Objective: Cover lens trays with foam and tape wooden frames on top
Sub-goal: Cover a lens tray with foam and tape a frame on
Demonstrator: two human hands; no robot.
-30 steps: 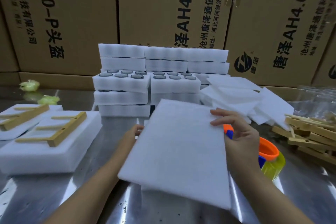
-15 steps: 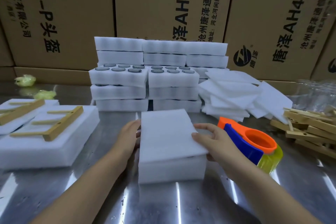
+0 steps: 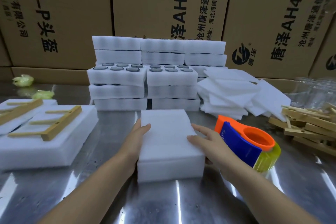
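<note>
A packing workshop: stacked printed cardboard cartons (image 3: 72,18), steel table (image 3: 163,202), foam lens trays (image 3: 116,76), tape dispenser (image 3: 249,143).

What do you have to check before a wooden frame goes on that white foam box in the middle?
1. The foam sheet covers the lens tray squarely: ok.
2. The left hand and right hand steady it from both sides: ok.
3. The wooden frames are piled at the right, probably in reach: ok.
4. The tape dispenser stands beside the right hand: ok.
5. Everything underneath sits properly: cannot tell, hidden by the foam.
</note>
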